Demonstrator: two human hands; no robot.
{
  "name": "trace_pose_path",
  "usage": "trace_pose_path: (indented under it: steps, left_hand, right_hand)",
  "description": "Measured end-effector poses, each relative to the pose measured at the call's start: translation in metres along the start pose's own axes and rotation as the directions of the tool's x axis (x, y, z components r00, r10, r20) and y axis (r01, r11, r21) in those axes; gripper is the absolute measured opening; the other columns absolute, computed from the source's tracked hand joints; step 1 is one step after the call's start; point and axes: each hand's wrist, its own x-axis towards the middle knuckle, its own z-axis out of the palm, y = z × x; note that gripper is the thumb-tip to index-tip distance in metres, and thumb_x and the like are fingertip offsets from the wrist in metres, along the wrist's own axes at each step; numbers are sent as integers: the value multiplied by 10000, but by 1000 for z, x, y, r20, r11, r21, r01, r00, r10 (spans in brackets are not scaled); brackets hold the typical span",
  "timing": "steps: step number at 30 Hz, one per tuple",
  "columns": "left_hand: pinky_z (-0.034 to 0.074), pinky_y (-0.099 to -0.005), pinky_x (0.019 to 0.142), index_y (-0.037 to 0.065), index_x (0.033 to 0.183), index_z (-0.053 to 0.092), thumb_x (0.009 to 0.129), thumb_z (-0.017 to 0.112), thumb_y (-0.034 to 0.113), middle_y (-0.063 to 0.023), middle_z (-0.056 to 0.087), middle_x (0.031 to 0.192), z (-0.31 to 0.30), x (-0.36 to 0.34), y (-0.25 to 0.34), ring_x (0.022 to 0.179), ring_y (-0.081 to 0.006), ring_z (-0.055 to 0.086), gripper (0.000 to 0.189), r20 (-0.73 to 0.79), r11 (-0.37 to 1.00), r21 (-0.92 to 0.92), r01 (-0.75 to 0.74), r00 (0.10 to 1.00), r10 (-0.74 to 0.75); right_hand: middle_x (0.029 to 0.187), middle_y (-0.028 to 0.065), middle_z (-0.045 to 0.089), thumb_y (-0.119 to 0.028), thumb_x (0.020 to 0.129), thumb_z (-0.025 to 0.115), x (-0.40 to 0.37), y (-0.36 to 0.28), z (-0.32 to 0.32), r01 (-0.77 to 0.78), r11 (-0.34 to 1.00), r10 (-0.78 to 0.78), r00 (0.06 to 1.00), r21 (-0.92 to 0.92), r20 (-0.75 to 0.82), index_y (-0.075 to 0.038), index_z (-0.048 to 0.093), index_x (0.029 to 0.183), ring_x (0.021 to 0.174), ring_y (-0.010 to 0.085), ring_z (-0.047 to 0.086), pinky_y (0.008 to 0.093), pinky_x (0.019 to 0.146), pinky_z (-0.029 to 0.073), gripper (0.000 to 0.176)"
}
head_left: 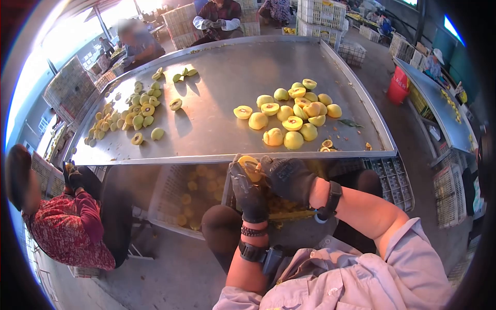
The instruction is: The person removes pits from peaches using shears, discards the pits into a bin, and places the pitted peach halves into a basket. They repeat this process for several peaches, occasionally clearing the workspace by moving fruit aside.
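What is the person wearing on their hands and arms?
The left hand and right hand are gloved in black. The left wrist has a beaded bracelet and a black watch; the right wrist has a black band. Sleeves are pale.

Surface (217, 134): we record one steel sheet with a raised rim. We take the yellow fruit pile (294, 111), whole and halved, as landmark.
- Just left of the pile: one halved fruit (243, 111).
- Well left of it: a greener fruit heap (129, 113).
- Beyond and left of it: a few green pieces (183, 75).
- Just right of it: a leaf (350, 123).
- In front of it: pits and scraps (326, 144).
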Motion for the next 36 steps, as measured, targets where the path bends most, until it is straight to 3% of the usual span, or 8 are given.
trace_pose_path:
  steps: [6,10,15,17,20,26,33,36]
  left_hand:
    - [417,-319,993,-12,1428,233,979,463,154,-135,411,1351,-10,5,-5,1182,-211,468,531,-15,964,235,-123,991,130]
    - [439,-293,923,-26,1386,309,1006,391,312,-102,484,1227,-14,14,16,1074,-168,505,515,146,771,-525,362,930,-338]
    - [451,-295,840,-21,1228,484,1009,384,337,-65,553,1061,-15,17,34,954,-141,527,431,331,490,-692,530,836,-437]
    - [456,-366,875,-44,1250,470,981,418,190,-179,535,1165,-4,4,23,1031,-275,539,359,159,819,-408,404,915,-372]
    - [467,-419,850,-50,1238,483,955,434,100,-249,552,1156,3,-3,15,1013,-375,556,323,51,954,-159,254,967,-249]
    - [477,-427,800,-51,1167,515,925,461,75,-227,594,1054,11,1,15,916,-365,591,278,30,994,100,-40,999,37]
    - [503,-398,740,-40,1119,529,871,517,58,-209,596,973,17,4,21,844,-373,598,267,92,933,206,-294,955,281]
    - [490,-437,801,-75,1252,427,732,689,163,-232,552,1126,21,-5,-2,961,-376,578,629,266,925,249,-288,938,221]
  right_hand:
    - [819,203,636,-159,791,608,5,2,-12,35,994,-56,976,100,212,-11,539,992,780,365,631,427,666,498,259]
    - [831,222,625,-180,757,655,2,9,-10,-26,950,-52,969,311,240,-2,513,986,808,396,612,442,686,477,323]
    - [836,233,615,-178,742,669,1,17,-4,-91,940,4,966,330,257,1,494,965,827,418,594,453,695,465,334]
    - [841,234,613,-176,743,668,1,14,-9,-124,932,15,951,339,309,0,489,964,834,420,592,453,695,463,334]
    - [865,241,611,-169,743,664,-7,12,-15,-153,919,12,933,363,361,4,484,979,856,421,591,448,705,464,343]
    - [908,243,618,-147,741,666,-19,32,-3,-132,844,-58,941,519,334,19,514,995,868,415,592,422,730,468,340]
    - [802,131,622,-83,794,598,-32,32,-18,-435,517,26,869,737,495,28,532,1025,693,156,557,339,649,481,265]
    - [860,91,632,-97,797,592,-35,39,-14,-505,495,14,818,707,575,-2,518,1075,715,147,586,321,602,496,303]
